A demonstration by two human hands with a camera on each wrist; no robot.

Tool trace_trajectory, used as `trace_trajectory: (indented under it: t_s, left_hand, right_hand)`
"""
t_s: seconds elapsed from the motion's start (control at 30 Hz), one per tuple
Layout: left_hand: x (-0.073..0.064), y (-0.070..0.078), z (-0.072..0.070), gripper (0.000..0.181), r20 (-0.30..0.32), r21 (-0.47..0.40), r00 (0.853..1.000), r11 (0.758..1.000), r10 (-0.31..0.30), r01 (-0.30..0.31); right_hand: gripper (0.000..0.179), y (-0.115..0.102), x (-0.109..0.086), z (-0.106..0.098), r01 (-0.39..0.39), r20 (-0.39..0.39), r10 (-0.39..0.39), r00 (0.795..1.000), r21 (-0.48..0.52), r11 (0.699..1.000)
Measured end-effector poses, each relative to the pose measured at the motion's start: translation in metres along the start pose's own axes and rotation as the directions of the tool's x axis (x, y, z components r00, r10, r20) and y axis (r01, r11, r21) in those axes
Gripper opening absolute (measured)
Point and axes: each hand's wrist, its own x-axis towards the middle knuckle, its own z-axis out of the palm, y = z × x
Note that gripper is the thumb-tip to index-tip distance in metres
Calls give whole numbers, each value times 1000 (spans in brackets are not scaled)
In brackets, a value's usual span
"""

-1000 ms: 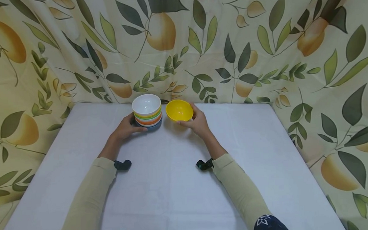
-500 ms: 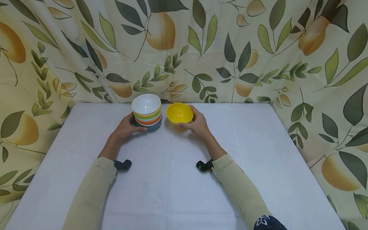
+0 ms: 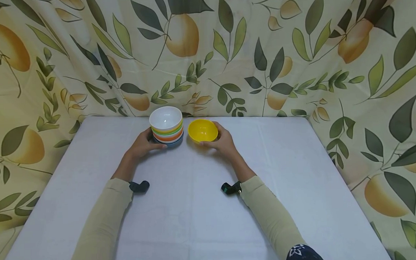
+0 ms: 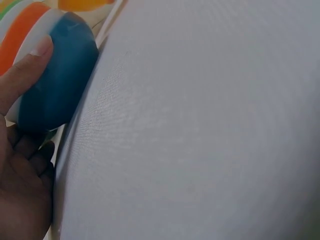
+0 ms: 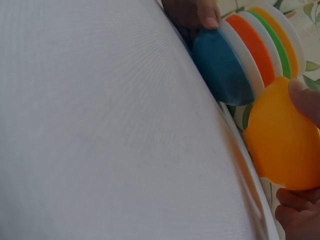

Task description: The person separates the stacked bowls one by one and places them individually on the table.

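A stack of nested bowls (image 3: 167, 125) stands near the table's far edge. White is on top, with yellow, green, white and orange bands under it and a blue bowl (image 4: 65, 70) at the bottom. My left hand (image 3: 141, 143) grips the stack low on its left side, thumb across the front. Just right of the stack is a yellow bowl (image 3: 202, 131), upright with its inside showing. My right hand (image 3: 223, 140) holds it from the right, thumb on the near side and fingers behind. In the right wrist view the yellow bowl (image 5: 285, 137) sits low, close to the table.
A white cloth covers the table (image 3: 190, 207). Behind its far edge hangs a curtain (image 3: 233, 56) printed with fruit and leaves, which also runs down both sides. Each wrist wears a small black camera (image 3: 139, 186).
The yellow bowl has come down and slightly toward me in my right hand, and its tilt has lessened. My left hand and the stack have stayed where they were.
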Motion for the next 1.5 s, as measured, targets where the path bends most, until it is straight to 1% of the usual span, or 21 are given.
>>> trace_trajectory:
  t_s: [0.23,0.5,0.8,1.03,1.33,1.5]
  left_hand:
    - [0,-3,0,106,-2,1,1000,1000,-8,8]
    - [2,-4,1,107,-5,8,1000,1000,-10,10]
    - [4,-4,0,108,7,-11,1000,1000,-7,7]
    - [3,-1,-1,107,3,-2,1000,1000,1,-1]
    - [3,-5,0,109,-5,-18,1000,999,-29,29]
    - [2,-6,1,108,-17,-14,999,999,-37,36]
  right_hand:
    - [91,2,-1,1,-15,-5,15,1000,-58,998]
    - [98,3,-3,1,-44,1,44,999,-88,995]
    - [96,4,-5,2,-44,-8,44,999,-79,996]
    - [107,1,-6,3,-70,-12,69,998,-72,995]
    - [110,3,-3,1,-55,5,56,998,-56,997]
    - [111,2,-3,1,-64,5,65,998,-40,997]
